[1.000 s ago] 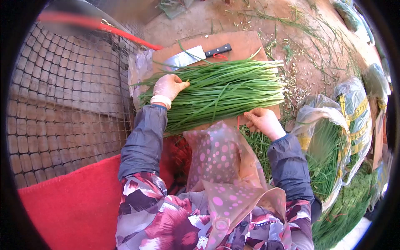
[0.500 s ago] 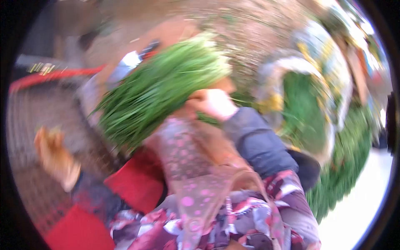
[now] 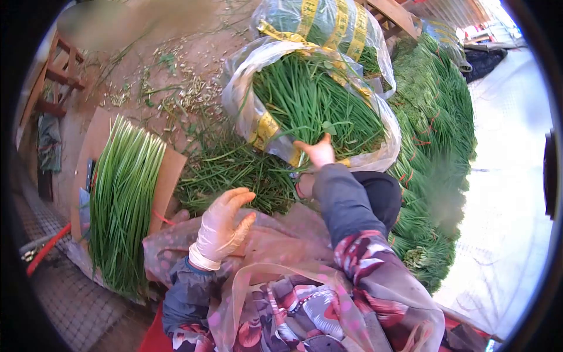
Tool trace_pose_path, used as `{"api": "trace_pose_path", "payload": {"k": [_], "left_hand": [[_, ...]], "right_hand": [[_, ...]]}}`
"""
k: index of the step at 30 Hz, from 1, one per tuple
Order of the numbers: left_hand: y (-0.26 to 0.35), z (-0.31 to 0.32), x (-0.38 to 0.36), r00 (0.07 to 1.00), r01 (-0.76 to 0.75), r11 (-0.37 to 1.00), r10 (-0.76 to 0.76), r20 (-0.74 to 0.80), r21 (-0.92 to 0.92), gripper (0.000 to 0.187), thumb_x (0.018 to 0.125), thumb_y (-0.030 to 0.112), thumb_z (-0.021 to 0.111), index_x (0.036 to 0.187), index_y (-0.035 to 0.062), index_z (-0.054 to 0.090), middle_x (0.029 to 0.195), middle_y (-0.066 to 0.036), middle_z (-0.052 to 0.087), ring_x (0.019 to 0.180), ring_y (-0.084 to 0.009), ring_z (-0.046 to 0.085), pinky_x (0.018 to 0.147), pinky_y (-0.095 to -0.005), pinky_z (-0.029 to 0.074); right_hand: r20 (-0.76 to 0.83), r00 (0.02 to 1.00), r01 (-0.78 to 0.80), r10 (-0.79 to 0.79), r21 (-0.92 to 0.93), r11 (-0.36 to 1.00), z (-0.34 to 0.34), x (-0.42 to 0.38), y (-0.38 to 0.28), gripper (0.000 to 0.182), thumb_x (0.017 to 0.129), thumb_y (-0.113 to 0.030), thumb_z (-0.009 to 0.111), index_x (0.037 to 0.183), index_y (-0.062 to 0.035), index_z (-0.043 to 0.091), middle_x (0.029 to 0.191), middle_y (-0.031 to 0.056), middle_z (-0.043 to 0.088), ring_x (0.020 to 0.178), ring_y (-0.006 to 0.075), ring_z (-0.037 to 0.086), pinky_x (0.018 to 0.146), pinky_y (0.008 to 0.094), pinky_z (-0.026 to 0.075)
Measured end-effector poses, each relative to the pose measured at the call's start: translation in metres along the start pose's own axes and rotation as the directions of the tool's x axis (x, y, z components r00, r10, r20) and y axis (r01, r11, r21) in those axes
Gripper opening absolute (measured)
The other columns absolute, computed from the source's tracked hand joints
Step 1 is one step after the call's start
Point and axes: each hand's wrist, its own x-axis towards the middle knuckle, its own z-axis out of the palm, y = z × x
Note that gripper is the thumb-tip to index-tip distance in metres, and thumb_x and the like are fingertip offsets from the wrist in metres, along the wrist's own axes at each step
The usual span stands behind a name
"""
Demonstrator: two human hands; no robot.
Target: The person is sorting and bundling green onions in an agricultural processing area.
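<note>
My right hand (image 3: 318,152) reaches to the near edge of an open plastic bag (image 3: 239,97) filled with loose green chives (image 3: 316,88). Its thumb and fingers are apart at the chives, with no bunch lifted in them. My left hand (image 3: 223,229), in a pale thin glove, hovers over my apron with curved, spread fingers and holds nothing. To its left, a thick bundle of chives (image 3: 126,205) lies on a brown board (image 3: 167,176), white stem ends pointing away from me.
Loose chive scraps (image 3: 234,176) cover the ground between board and bag. Behind the open bag lies another yellow-taped plastic bag (image 3: 366,44). A long heap of tied chives (image 3: 434,117) runs along the right beside a white sheet (image 3: 498,234). A wooden stool (image 3: 61,76) stands far left.
My view has turned right and steadied. My right hand has left the chive bundle on the board and moved to the open bag. My left hand has come in from the far left.
</note>
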Motion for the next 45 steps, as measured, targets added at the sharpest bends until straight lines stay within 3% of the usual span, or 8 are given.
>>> {"api": "trace_pose_path", "payload": {"k": [10, 14, 24, 28, 34, 38, 41, 45], "left_hand": [[-0.06, 0.026, 0.001, 0.903, 0.429, 0.847, -0.414, 0.118, -0.312, 0.037, 0.082, 0.006, 0.067, 0.118, -0.0014, 0.058, 0.112, -0.013, 0.064, 0.102, -0.0206, 0.062, 0.091, -0.0324, 0.047], [-0.056, 0.025, 0.007, 0.895, 0.446, 0.853, -0.424, 0.14, -0.27, 0.038, 0.083, 0.006, 0.066, 0.119, -0.002, 0.057, 0.113, -0.012, 0.064, 0.105, -0.0193, 0.061, 0.093, -0.0317, 0.046], [-0.064, 0.029, 0.014, 0.854, 0.519, 0.831, -0.49, 0.176, -0.202, 0.039, 0.082, 0.007, 0.066, 0.119, -0.0024, 0.057, 0.113, -0.013, 0.063, 0.105, -0.0205, 0.061, 0.093, -0.032, 0.046], [-0.064, 0.033, 0.017, 0.836, 0.544, 0.813, -0.507, 0.208, -0.207, 0.039, 0.083, 0.008, 0.065, 0.119, -0.0023, 0.056, 0.112, -0.013, 0.064, 0.104, -0.02, 0.061, 0.092, -0.0317, 0.047], [-0.068, 0.038, 0.021, 0.848, 0.527, 0.824, -0.492, 0.198, -0.21, 0.039, 0.083, 0.01, 0.065, 0.119, -0.0011, 0.057, 0.107, -0.012, 0.065, 0.1, -0.0196, 0.062, 0.089, -0.0314, 0.048], [-0.089, 0.079, 0.042, 0.815, 0.579, 0.741, -0.534, 0.225, -0.341, 0.038, 0.085, 0.018, 0.064, 0.115, -0.0034, 0.058, 0.102, -0.013, 0.067, 0.098, -0.0197, 0.063, 0.087, -0.03, 0.049], [-0.103, 0.119, 0.078, 0.612, 0.776, 0.422, -0.685, 0.396, -0.47, 0.046, 0.079, 0.029, 0.071, 0.114, 0.0021, 0.059, 0.095, -0.004, 0.063, 0.081, -0.013, 0.057, 0.064, -0.025, 0.042], [-0.118, 0.169, 0.113, 0.512, 0.79, 0.218, -0.748, 0.422, -0.573, 0.085, 0.073, 0.038, 0.078, 0.137, -0.0007, 0.037, 0.129, -0.014, 0.051, 0.116, -0.0274, 0.051, 0.087, -0.0417, 0.042]], "right_hand": [[-0.023, 0.975, 0.219, -0.219, 0.231, 0.948, -0.03, 0.065, 0.01, 0.061, 0.066, -0.015, 0.073, 0.121, 0.0016, 0.054, 0.101, 0.0217, 0.066, 0.093, 0.0319, 0.065, 0.086, 0.0358, 0.051], [-0.102, 0.852, 0.446, -0.513, -0.371, 0.815, -0.176, 0.06, -0.032, 0.046, 0.068, -0.017, 0.067, 0.11, 0.0005, 0.06, 0.095, 0.0235, 0.066, 0.09, 0.0373, 0.064, 0.082, 0.0413, 0.051], [-0.166, 0.905, 0.247, -0.391, -0.543, 0.803, -0.188, 0.139, 0.065, 0.056, 0.063, -0.026, 0.075, 0.113, -0.003, 0.063, 0.101, 0.0222, 0.066, 0.101, 0.0341, 0.063, 0.092, 0.0387, 0.047], [0.184, 0.95, 0.31, -0.253, -0.447, 0.839, -0.228, 0.156, 0.053, 0.055, 0.062, -0.03, 0.076, 0.108, -0.002, 0.065, 0.096, 0.0196, 0.068, 0.092, 0.0315, 0.065, 0.085, 0.0357, 0.049], [-0.174, 0.844, 0.349, -0.507, -0.539, 0.766, -0.257, 0.06, -0.028, 0.061, 0.065, -0.02, 0.075, 0.122, -0.008, 0.058, 0.091, 0.0141, 0.069, 0.086, 0.0245, 0.067, 0.079, 0.0349, 0.051], [0.1, 0.939, 0.32, -0.328, 0.089, 0.943, -0.168, 0.048, 0.016, 0.055, 0.067, -0.02, 0.079, 0.115, -0.0017, 0.061, 0.101, 0.0129, 0.068, 0.092, 0.022, 0.064, 0.085, 0.0325, 0.049], [0.128, 0.95, 0.312, -0.285, -0.433, 0.845, -0.098, 0.044, 0.05, 0.051, 0.068, -0.023, 0.073, 0.113, -0.0035, 0.061, 0.101, 0.0214, 0.066, 0.098, 0.0344, 0.063, 0.085, 0.0394, 0.05], [-0.037, 0.973, 0.159, -0.229, -0.613, 0.774, -0.06, 0.057, 0.08, 0.072, 0.071, -0.023, 0.074, 0.136, -0.0159, 0.043, 0.106, 0.0141, 0.066, 0.096, 0.0315, 0.064, 0.082, 0.0406, 0.052]]}}
